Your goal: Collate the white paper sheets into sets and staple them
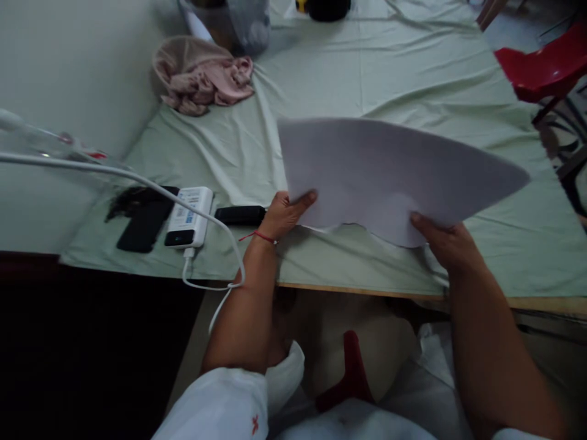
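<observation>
A large sheet of pale paper (367, 168) spans the space between my hands, raised over the front of the table. Its near edge is wavy, and its right end narrows to a point. My left hand (287, 214) grips the lower left edge, thumb on top and the other fingers hidden beneath. At the near edge further right, my right hand (447, 241) pinches the sheet in the same way. Close beside my left wrist lies a black oblong device (241, 215). Whether the paper is one layer or more, I cannot tell.
A white power bank (189, 217) with a white cable (192, 211) lies beside a black phone (147, 226) on the green tablecloth (238, 146). Behind are a crumpled pink cloth (211, 79) and a clear bin (250, 27). A red chair (545, 67) stands right.
</observation>
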The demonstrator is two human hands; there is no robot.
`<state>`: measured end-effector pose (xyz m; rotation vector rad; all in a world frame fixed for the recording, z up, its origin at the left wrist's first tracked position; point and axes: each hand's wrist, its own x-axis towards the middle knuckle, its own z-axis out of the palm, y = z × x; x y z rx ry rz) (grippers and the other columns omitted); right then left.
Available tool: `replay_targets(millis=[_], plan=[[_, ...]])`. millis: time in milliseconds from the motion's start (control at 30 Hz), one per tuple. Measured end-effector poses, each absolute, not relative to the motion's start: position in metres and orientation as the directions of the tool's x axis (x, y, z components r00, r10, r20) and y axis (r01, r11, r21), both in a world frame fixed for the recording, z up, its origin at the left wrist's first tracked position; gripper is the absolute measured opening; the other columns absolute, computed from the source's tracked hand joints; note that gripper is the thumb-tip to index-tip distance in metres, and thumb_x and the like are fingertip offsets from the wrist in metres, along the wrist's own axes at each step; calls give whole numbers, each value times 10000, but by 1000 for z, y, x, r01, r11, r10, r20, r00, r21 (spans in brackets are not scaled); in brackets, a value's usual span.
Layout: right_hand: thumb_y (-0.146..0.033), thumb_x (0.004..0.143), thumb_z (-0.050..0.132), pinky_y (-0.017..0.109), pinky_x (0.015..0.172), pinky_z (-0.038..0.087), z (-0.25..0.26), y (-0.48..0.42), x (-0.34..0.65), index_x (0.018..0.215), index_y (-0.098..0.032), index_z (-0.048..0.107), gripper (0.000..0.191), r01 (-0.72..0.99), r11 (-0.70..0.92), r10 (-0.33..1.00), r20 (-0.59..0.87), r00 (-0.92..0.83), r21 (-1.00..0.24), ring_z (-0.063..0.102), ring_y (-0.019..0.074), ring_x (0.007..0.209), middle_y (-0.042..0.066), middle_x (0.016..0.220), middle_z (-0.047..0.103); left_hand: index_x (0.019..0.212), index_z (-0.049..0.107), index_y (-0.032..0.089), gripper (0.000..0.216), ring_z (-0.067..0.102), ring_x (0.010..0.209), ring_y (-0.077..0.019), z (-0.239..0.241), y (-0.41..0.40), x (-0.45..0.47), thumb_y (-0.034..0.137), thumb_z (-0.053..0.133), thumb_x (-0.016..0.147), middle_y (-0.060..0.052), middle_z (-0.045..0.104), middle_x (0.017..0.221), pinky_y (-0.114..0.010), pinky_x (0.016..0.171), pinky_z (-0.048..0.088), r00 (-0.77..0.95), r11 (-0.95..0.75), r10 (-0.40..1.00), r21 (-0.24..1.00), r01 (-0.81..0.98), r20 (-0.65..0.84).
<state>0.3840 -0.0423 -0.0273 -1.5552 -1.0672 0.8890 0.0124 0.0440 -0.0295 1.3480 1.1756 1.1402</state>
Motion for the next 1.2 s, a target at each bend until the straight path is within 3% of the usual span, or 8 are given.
replay_targets(millis=[167, 433, 533, 633, 733, 867, 1000, 1200], plan=[[-757, 756, 1128, 626, 1256, 711, -27, -37, 377, 1252, -352, 913, 675, 200, -5, 931, 69, 360, -980, 841, 417, 1427, 98, 1235, 928, 1064, 938, 198, 760, 832, 1091, -301, -29, 44, 11, 911, 1017, 813, -115, 912, 1088, -473, 1063, 741, 59, -105, 993, 993, 60, 101], [-611, 658, 1195, 598, 1157, 731, -29, -39, 398, 1093, -398, 897, 568, 356, -39, 960, 64, 273, -934, 868, 423, 1157, 43, 1004, 912, 859, 848, 286, 454, 829, 1074, -366, -34, 50, -6, 672, 1080, 796, -63, 853, 911, -547, 1160, 699, 139, -91, 989, 955, 283, 53], [-630, 698, 1167, 573, 1038, 743, -29, -40, 395, 984, -381, 882, 475, 323, -65, 954, 35, 296, -944, 857, 396, 1053, 32, 904, 864, 938, 876, 278, 536, 848, 1111, -359, -33, 48, 1, 773, 1050, 831, -76, 887, 976, -532, 1155, 716, 110, -124, 988, 973, 194, 105], [-659, 774, 1120, 536, 885, 736, -27, -39, 390, 930, -335, 881, 433, 225, -113, 959, -46, 281, -968, 835, 355, 925, 40, 866, 840, 965, 888, 234, 655, 834, 989, -304, -31, 44, 9, 865, 1019, 851, -78, 871, 950, -438, 907, 750, 55, -61, 997, 996, 65, 57], [-676, 828, 1090, 519, 870, 735, -20, -39, 385, 936, -324, 905, 412, 181, -139, 961, -89, 261, -974, 853, 354, 932, 61, 920, 873, 987, 897, 206, 687, 790, 877, -241, -29, 41, 12, 863, 1033, 837, -72, 868, 959, -372, 773, 710, 44, 6, 999, 1000, 8, -7], [-712, 824, 1092, 506, 827, 739, -14, -41, 381, 868, -350, 902, 411, 185, -111, 960, -57, 275, -976, 832, 331, 889, 46, 930, 886, 995, 890, 216, 709, 792, 881, -246, -28, 41, 12, 872, 1061, 786, -82, 872, 981, -386, 768, 716, 25, 34, 999, 999, -31, -34], [-676, 690, 1173, 423, 727, 703, -16, -44, 383, 813, -336, 877, 468, 149, -77, 957, -31, 289, -986, 762, 251, 759, 8, 859, 850, 979, 871, 234, 693, 833, 993, -294, -29, 44, 12, 869, 1067, 785, -97, 878, 997, -448, 879, 754, 19, 17, 1000, 998, -55, -16], [-641, 639, 1201, 480, 958, 773, -27, -45, 388, 1115, -349, 927, 623, 144, -75, 959, -32, 280, -987, 874, 310, 1029, 28, 1099, 936, 1043, 936, 264, 726, 844, 1059, -295, -28, 40, 13, 914, 1062, 743, -83, 904, 1098, -450, 933, 762, 22, -19, 1000, 995, -96, 21]])
